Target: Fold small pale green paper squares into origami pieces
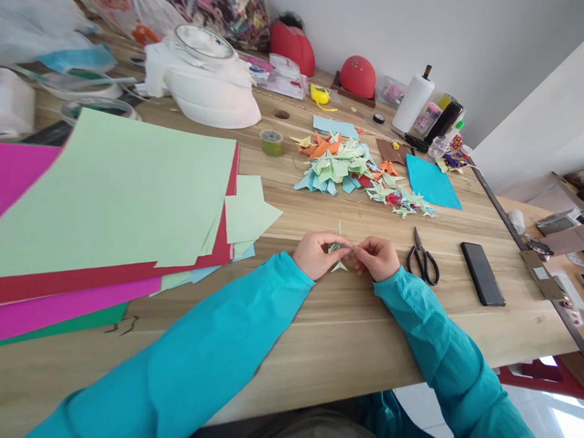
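Both hands meet at the middle of the wooden table (345, 336), in teal sleeves. My left hand (316, 253) and my right hand (377, 256) each pinch a small light green folded paper figure (339, 254), its points sticking up and down between them. Beyond the hands lies a pile of folded paper figures (355, 173) in green, blue, orange and red.
A stack of large coloured paper sheets (105, 219) covers the left side. Black scissors (423, 259) and a black phone (482, 273) lie to the right. A blue sheet (432, 182), a green thread spool (271, 142), a white container (205, 82) and clutter sit farther back.
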Demonstrator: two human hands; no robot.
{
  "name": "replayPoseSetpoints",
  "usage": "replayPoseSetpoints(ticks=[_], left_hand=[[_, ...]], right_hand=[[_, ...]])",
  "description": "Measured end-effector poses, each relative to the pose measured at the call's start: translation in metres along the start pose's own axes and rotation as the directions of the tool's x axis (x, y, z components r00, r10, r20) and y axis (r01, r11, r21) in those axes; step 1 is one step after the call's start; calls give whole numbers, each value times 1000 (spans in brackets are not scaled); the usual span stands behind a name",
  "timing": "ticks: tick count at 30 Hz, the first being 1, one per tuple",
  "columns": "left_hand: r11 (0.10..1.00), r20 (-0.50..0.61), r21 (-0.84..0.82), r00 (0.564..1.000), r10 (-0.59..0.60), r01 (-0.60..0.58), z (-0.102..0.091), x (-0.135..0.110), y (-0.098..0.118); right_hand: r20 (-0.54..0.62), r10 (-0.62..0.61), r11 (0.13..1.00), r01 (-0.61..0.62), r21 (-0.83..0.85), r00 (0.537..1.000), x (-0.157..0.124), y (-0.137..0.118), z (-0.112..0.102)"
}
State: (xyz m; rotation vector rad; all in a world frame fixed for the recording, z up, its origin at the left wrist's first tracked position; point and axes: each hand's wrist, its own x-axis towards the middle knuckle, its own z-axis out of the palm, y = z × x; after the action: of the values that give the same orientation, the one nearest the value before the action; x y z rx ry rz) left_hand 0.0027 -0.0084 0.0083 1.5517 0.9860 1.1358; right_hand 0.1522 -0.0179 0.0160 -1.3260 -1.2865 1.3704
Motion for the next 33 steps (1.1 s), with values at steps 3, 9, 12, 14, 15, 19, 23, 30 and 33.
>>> replayPoseSetpoints(ticks=[3, 9, 12, 14, 15, 19, 23, 30, 33], left_hand=[[999, -13, 32, 1000, -15, 15, 1, 0, 0], [974, 15, -156, 986, -167, 167, -2, 2, 0], [908, 61, -322, 963, -261, 267, -4, 5, -2], [864, 107, -397, 951, -290, 308, -6, 6, -3], [846, 133, -423, 946, -295, 323, -7, 7, -3], [824, 229, -454, 938, -259, 339, -9, 8, -3], [829, 269, -447, 934, -235, 337, -11, 8, -5], [857, 264, -410, 940, -214, 311, -11, 8, -6], [857, 261, -407, 940, -221, 315, -11, 8, -5]], right_hand=[[-28, 11, 1000, -11, 2, 1000, -2, 0, 2], [-39, 37, 999, -37, 12, 999, -2, -4, -1], [-44, -84, 995, 86, 47, 995, 2, -4, -7], [-19, -175, 982, 176, 66, 984, 5, -2, -10], [3, -206, 976, 205, 72, 979, 6, -1, -11], [135, -274, 960, 261, 102, 952, 7, 2, -9], [187, -331, 942, 312, 126, 925, 6, 0, -7], [123, -290, 953, 273, 134, 949, 9, 5, -10], [161, -278, 957, 258, 134, 947, 8, 5, -10]])
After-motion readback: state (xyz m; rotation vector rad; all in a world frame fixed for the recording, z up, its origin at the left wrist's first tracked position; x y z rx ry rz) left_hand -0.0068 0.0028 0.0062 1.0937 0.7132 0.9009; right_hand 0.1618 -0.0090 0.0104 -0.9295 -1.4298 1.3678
